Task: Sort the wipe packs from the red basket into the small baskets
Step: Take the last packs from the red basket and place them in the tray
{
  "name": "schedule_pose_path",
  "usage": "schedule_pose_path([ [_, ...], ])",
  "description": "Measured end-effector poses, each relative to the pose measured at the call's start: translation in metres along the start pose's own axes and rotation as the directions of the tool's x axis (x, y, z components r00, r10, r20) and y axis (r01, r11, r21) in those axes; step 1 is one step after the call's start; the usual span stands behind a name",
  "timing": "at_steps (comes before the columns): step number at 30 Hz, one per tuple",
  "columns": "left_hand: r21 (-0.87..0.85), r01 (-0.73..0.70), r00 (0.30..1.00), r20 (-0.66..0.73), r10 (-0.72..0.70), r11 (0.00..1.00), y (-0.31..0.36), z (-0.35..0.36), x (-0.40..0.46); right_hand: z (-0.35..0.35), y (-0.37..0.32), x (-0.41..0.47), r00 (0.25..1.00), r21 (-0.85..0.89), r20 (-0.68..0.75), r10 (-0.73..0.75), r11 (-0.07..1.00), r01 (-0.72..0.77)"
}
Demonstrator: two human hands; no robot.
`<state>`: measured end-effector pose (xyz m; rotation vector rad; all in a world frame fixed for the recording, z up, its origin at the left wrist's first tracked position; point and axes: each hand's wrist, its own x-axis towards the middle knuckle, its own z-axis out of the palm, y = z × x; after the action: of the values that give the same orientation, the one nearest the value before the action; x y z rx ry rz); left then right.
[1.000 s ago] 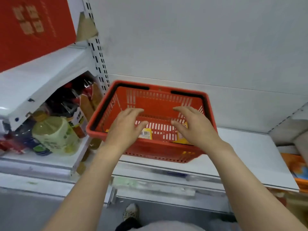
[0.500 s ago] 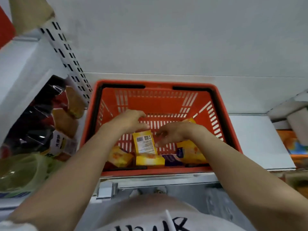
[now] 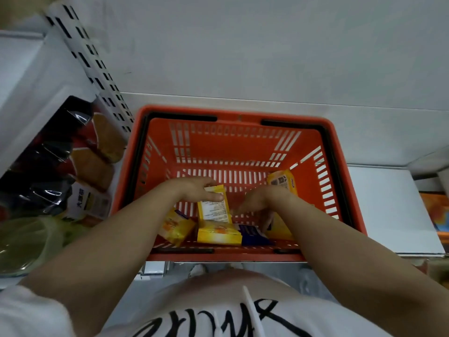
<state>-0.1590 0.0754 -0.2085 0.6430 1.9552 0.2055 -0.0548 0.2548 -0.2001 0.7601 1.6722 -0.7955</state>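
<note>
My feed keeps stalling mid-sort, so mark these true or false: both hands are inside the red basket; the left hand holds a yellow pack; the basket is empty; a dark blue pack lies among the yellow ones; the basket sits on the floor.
1. Both hands are inside the red basket: true.
2. The left hand holds a yellow pack: true.
3. The basket is empty: false, several packs lie at its near end.
4. A dark blue pack lies among the yellow ones: true.
5. The basket sits on the floor: false, on a white shelf.
</note>
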Motion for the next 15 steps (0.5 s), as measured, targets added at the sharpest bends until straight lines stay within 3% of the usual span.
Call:
schedule_pose_path([
  [4,-0.062,0.006,0.999,-0.040,-0.008,0.998,-0.003,-0.002,0.003,-0.003,0.002,0.001,0.996,0.026,0.081,0.035,0.999,-0.037],
  [10,-0.052,0.000,0.996,-0.087,-0.005,0.999,0.005,-0.003,-0.004,0.004,0.000,-0.002,0.984,-0.274,0.080,0.158,0.953,-0.131],
  [15,-0.046,-0.026,0.930,-0.366,0.007,0.999,0.011,-0.013,-0.016,0.003,0.005,-0.009,0.988,-0.373,0.064,0.140,0.922,-0.107],
])
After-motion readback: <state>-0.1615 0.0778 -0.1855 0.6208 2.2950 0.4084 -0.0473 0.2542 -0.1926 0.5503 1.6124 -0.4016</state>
